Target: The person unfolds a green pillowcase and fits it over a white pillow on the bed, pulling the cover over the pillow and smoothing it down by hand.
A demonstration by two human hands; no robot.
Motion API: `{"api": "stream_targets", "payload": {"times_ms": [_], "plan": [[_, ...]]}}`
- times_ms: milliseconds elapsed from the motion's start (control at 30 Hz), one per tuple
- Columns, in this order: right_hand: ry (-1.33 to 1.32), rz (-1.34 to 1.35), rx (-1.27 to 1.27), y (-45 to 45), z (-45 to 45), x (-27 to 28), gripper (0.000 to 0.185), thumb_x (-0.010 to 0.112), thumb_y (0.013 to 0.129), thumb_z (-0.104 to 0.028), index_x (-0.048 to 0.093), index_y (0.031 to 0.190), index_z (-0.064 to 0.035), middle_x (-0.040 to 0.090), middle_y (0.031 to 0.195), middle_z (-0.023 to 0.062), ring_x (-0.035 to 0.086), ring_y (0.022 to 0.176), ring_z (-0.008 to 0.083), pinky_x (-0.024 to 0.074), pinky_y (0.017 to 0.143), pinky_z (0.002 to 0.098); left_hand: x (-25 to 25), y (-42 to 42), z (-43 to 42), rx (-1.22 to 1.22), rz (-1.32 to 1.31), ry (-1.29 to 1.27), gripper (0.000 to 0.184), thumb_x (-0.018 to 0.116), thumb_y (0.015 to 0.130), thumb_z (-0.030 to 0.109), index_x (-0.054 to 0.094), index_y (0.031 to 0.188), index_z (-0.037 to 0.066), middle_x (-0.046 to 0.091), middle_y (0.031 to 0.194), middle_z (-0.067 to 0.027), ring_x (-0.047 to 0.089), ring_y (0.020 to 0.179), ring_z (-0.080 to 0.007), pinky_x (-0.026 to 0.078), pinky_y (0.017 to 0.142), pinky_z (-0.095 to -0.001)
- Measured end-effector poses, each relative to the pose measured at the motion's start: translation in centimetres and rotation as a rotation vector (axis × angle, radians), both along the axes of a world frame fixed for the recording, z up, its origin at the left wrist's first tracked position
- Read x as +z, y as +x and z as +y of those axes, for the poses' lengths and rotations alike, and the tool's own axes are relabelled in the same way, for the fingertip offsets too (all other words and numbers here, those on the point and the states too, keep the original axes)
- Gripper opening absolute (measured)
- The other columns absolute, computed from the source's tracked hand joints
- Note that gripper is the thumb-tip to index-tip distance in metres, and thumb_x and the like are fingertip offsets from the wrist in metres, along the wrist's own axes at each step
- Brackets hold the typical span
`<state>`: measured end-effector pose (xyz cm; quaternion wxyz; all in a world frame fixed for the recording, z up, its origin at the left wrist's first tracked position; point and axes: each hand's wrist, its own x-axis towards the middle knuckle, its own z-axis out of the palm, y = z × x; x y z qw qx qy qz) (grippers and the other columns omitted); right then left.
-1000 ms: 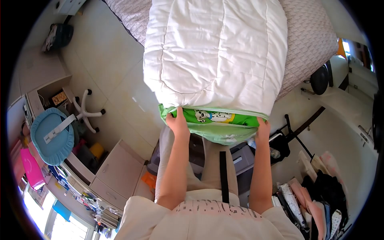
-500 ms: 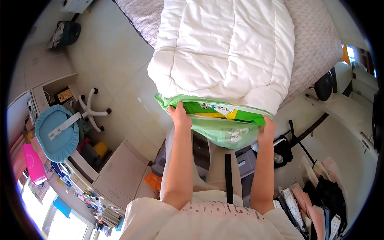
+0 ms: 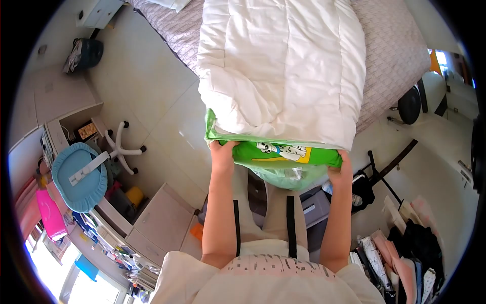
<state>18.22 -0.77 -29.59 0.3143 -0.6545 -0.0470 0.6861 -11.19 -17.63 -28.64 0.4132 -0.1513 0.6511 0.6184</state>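
Note:
A thick white quilt (image 3: 283,76) lies lengthwise on the bed, its near end hanging over the edge towards me. Along that end stretches a green bag (image 3: 276,172) with a spotted cartoon dog printed on it. My left hand (image 3: 223,156) grips the bag's rim at the left corner, thumb and fingers closed on it. At the right corner, my right hand (image 3: 342,169) pinches the same rim. The quilt's near edge meets the bag's far rim; whether any of it lies inside, I cannot tell.
The bed (image 3: 392,61) has a patterned grey cover. To the left stand a swivel chair (image 3: 81,175) with a blue seat cover and drawers (image 3: 162,218). A grey-purple storage box (image 3: 315,209) is by my legs. Clothes (image 3: 420,248) pile up at the lower right.
Both hands have moved slightly down with the bag, spreading its rim straighter. More of the dog print shows, and the quilt's near edge looks flatter. The view has shifted a little.

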Motion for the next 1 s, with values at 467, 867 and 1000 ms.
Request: {"api": "stream_targets", "payload": {"times_ms": [467,867,1000], "plan": [[-0.259,0.097,0.03,1.7,3.7,3.1,0.023,0.057,0.084,-0.011,0.056,0.106,-0.0045,0.06,0.107,0.0098,0.056,0.098,0.0236,0.0448,0.084,0.041,7.7,-4.3,1.5,-0.889,0.274,-0.444,0.047,0.079,0.072,0.017,0.06,0.108,-0.006,0.068,0.094,-0.0136,0.064,0.084,-0.0144,0.051,0.076,-0.0305],[-0.037,-0.09,0.186,2.8,4.2,5.1,0.02,0.052,0.084,-0.01,0.059,0.099,0.0002,0.062,0.094,0.0057,0.061,0.083,0.0169,0.0496,0.073,0.0322,6.9,-0.9,-0.3,-0.896,0.685,-0.21,0.039,0.077,0.062,0.004,0.065,0.098,0.0,0.063,0.101,-0.0186,0.062,0.094,-0.0366,0.05,0.078,-0.0391],[0.102,-0.196,0.287,2.6,6.4,5.3,0.013,0.054,0.084,-0.011,0.059,0.093,-0.0026,0.059,0.091,0.0038,0.057,0.085,0.0141,0.0453,0.077,0.0286,7.7,-1.8,0.7,-1.011,0.989,-0.097,0.033,0.075,0.058,0.001,0.065,0.088,-0.003,0.053,0.105,-0.014,0.057,0.096,-0.034,0.05,0.075,-0.0388]]}}
